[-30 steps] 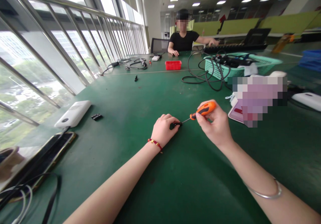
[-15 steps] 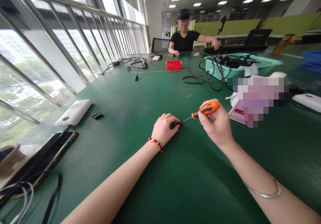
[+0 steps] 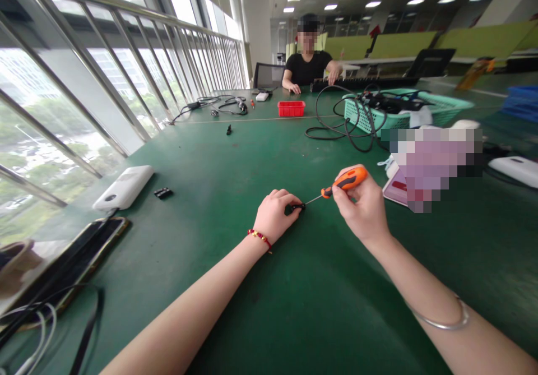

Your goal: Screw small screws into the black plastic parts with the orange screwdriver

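My left hand [image 3: 275, 213] rests on the green table [image 3: 260, 319], its thumb and fingers closed on a small black part [image 3: 299, 207], mostly covered by the fingers. In my right hand [image 3: 365, 209] is an orange and black screwdriver [image 3: 348, 180], gripped by its handle. The thin metal shaft slants down to the left, and its tip reaches the black part at my left fingertips. Whether the tip sits in a screw is too small to tell. Another small black piece [image 3: 163, 193] lies on the table left of my left hand.
A white power bank [image 3: 124, 188] and a phone [image 3: 90, 257] with cables lie left. Further off are a small black piece [image 3: 229, 130], a red tray [image 3: 291, 109] and a teal basket [image 3: 449, 107] of cables. A person [image 3: 309, 66] sits opposite, at a long black object [image 3: 365, 83].
My hands and the screwdriver stay almost in place. The person opposite has drawn an outstretched arm inward, and the long black object has shifted left toward that person.
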The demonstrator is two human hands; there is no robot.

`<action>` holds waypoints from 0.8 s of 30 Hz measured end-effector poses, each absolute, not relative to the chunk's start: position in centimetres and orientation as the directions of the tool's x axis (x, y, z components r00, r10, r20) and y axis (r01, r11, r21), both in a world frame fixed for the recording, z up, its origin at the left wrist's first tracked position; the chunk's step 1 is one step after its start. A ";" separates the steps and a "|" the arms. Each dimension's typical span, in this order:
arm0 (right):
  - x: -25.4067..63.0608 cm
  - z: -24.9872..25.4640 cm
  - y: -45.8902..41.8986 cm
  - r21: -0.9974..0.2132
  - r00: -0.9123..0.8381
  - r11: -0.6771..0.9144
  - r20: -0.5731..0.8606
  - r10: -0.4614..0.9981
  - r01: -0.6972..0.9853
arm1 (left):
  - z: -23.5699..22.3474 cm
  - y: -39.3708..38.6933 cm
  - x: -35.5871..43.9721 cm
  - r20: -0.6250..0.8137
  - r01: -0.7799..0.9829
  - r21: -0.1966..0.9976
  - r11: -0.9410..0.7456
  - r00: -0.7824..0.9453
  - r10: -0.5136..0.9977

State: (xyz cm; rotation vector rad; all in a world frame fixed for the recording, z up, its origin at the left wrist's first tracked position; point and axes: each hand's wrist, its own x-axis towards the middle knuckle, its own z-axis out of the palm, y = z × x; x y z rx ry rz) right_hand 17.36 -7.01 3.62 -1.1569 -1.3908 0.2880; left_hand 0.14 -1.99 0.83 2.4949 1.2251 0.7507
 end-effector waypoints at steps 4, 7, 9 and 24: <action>17.3 3.6 -7.0 -0.762 0.267 0.451 0.607 0.748 0.465 | 0.8 -2.0 0.1 0.337 0.651 0.447 -0.613 0.512 0.790; 17.2 3.8 -7.0 -0.752 0.270 0.442 0.612 0.743 0.489 | 0.8 -2.0 0.2 0.339 0.648 0.442 -0.621 0.520 0.784; 17.2 4.1 -7.1 -0.725 0.269 0.428 0.630 0.729 0.540 | 0.8 -2.0 0.2 0.340 0.648 0.439 -0.623 0.521 0.783; 17.3 4.4 -7.4 -0.642 0.254 0.438 0.703 0.664 0.629 | 1.0 -2.2 0.3 0.348 0.692 0.388 -0.609 0.502 0.792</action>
